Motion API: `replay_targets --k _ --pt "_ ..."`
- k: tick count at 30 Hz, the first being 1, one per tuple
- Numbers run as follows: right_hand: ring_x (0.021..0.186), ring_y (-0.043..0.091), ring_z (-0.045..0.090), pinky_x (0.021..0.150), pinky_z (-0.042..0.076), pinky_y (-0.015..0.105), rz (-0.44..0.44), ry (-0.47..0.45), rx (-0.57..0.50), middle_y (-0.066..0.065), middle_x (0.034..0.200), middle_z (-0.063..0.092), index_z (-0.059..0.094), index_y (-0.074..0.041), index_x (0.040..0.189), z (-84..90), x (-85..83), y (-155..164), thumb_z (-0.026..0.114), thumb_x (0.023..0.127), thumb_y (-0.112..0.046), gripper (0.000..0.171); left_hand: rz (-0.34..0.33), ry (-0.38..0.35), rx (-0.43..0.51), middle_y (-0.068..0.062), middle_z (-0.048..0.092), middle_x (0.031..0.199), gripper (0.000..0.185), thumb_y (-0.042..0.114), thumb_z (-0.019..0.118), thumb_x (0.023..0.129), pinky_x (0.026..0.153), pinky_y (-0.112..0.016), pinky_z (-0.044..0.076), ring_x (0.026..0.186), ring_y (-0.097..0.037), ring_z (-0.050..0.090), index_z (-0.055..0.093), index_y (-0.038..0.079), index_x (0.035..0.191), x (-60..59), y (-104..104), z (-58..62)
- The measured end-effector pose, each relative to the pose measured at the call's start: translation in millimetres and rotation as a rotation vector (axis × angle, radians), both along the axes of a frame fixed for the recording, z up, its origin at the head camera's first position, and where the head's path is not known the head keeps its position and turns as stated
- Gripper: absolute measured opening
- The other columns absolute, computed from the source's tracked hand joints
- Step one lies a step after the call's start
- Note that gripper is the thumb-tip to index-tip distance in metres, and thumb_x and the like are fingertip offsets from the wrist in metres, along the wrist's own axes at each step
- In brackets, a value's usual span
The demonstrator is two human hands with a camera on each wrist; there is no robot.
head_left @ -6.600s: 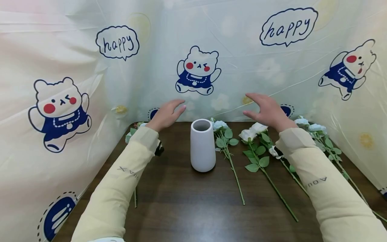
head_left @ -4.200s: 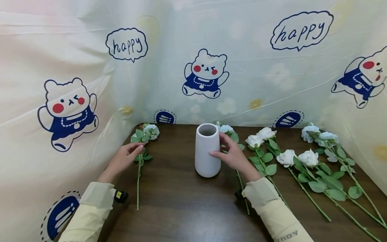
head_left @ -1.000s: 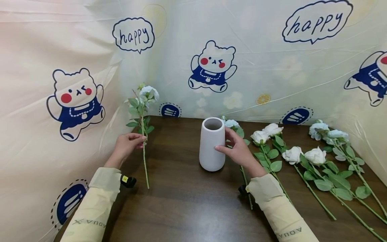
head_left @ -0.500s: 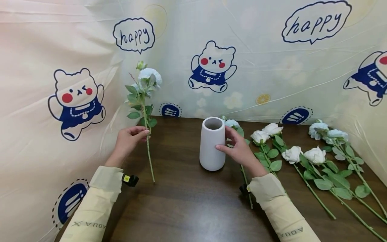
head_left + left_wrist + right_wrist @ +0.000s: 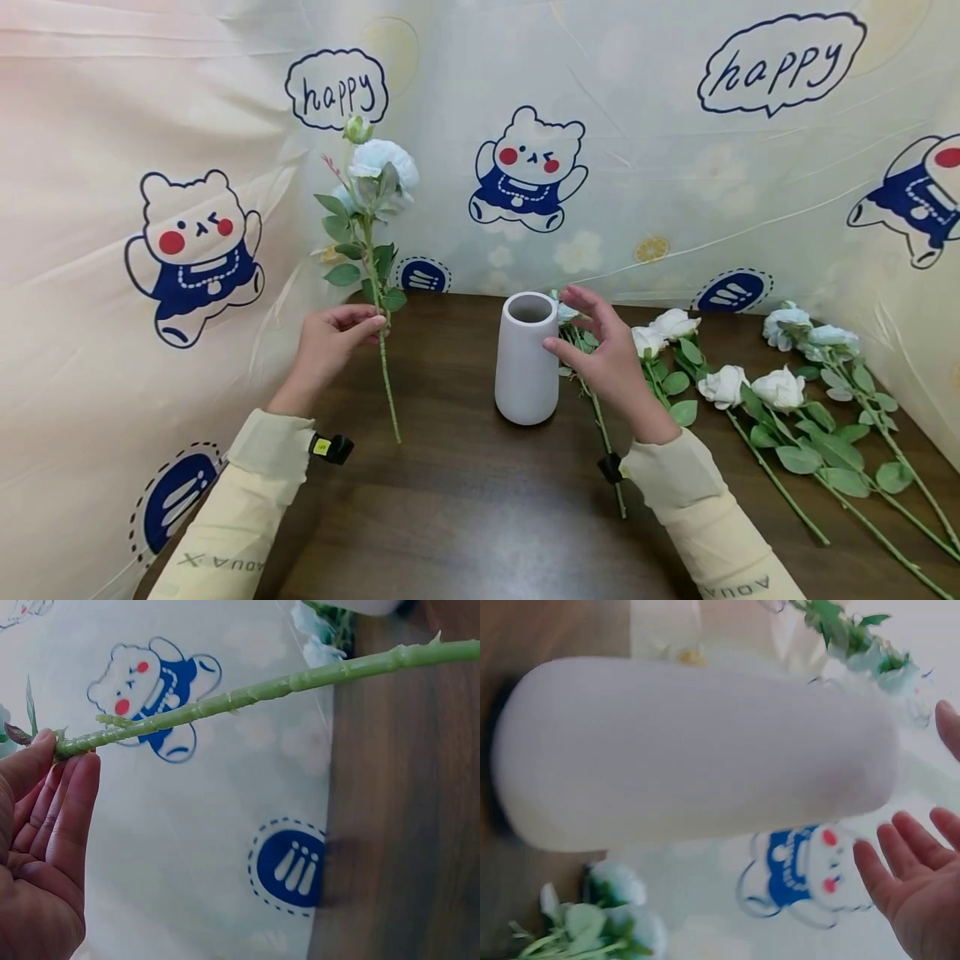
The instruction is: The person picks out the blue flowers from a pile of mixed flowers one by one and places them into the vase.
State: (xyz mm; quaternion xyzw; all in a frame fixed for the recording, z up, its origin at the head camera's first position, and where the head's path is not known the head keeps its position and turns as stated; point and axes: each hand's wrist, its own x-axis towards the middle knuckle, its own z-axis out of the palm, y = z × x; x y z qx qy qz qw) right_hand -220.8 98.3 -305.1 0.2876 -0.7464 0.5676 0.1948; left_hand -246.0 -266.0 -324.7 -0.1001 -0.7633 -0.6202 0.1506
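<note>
In the head view, my left hand (image 5: 330,350) pinches the stem of a pale blue artificial flower (image 5: 384,165) between thumb and fingers. The flower stands nearly upright above the table, its leafy bloom up and bare stem end down. Seen from the left wrist, the green stem (image 5: 240,697) runs rightward out of the fingertips. A tall white vase (image 5: 527,375) stands upright on the table, its round mouth facing up with nothing in it. My right hand (image 5: 613,362) is just right of the vase's upper part, fingers spread; the right wrist view shows the fingers off the vase (image 5: 697,754).
Behind the right hand, another pale blue flower (image 5: 602,429) lies on the dark wooden table (image 5: 450,508). Further right lie several white roses (image 5: 780,388) and pale blue blooms (image 5: 831,342), stems toward the front. A printed curtain (image 5: 637,192) encloses the back and sides.
My left hand has picked the pale blue flower up from the table's left side, raising it and moving slightly right. My right hand, earlier holding the vase's side, has let go and lifted slightly.
</note>
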Motion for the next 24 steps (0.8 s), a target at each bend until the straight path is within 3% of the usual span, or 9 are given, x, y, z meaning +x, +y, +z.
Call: replay_targets --k 5,9,15,18,24 --pt "0.120 0.037 0.052 0.095 0.046 0.052 -0.023 0.147 0.009 0.029 0.127 0.055 0.048 0.015 0.129 13.6 13.7 -11 0.078 0.076 0.010 0.060 -0.036 0.061 0.004 -0.001 0.072 0.081 0.026 0.004 0.070 0.089 0.068 -0.029 0.058 0.070 -0.013 0.070 0.064 -0.017 0.102 4.8 11 7.1" --pt "0.114 0.042 0.055 0.092 0.048 0.053 0.060 0.195 0.001 0.031 0.122 0.057 0.051 0.016 0.124 17.9 21.3 -23 0.078 0.074 0.012 0.057 -0.054 0.117 -0.014 -0.003 0.073 0.081 0.021 0.003 0.070 0.089 0.068 -0.032 0.058 0.069 -0.014 0.069 0.067 -0.015 0.099 10.2 20 13.1" --pt "0.112 0.026 0.060 0.094 0.050 0.037 0.224 0.043 -0.009 0.014 0.124 0.062 0.056 0.003 0.128 -2.9 10.8 -38 0.076 0.082 0.001 0.050 -0.088 0.155 -0.002 -0.003 0.073 0.081 0.019 0.001 0.070 0.088 0.068 -0.032 0.058 0.069 -0.015 0.070 0.067 -0.015 0.098 17.7 34 25.4" --pt "0.109 0.018 0.062 0.091 0.052 0.033 0.253 -0.055 0.004 0.010 0.121 0.065 0.060 -0.001 0.127 -13.0 9.2 -48 0.076 0.085 -0.005 0.045 -0.114 0.176 0.017 -0.004 0.073 0.081 0.018 -0.001 0.070 0.087 0.067 -0.031 0.058 0.070 -0.016 0.070 0.067 -0.016 0.097 20.4 42 31.5" --pt "0.098 0.018 0.068 0.084 0.054 0.029 0.257 -0.178 0.066 0.011 0.112 0.069 0.065 0.000 0.120 -25.9 14.6 -71 0.075 0.086 -0.010 0.037 -0.151 0.221 0.002 -0.007 0.073 0.080 0.014 -0.003 0.070 0.087 0.067 -0.032 0.058 0.069 -0.017 0.070 0.069 -0.013 0.095 24.5 55 35.8"
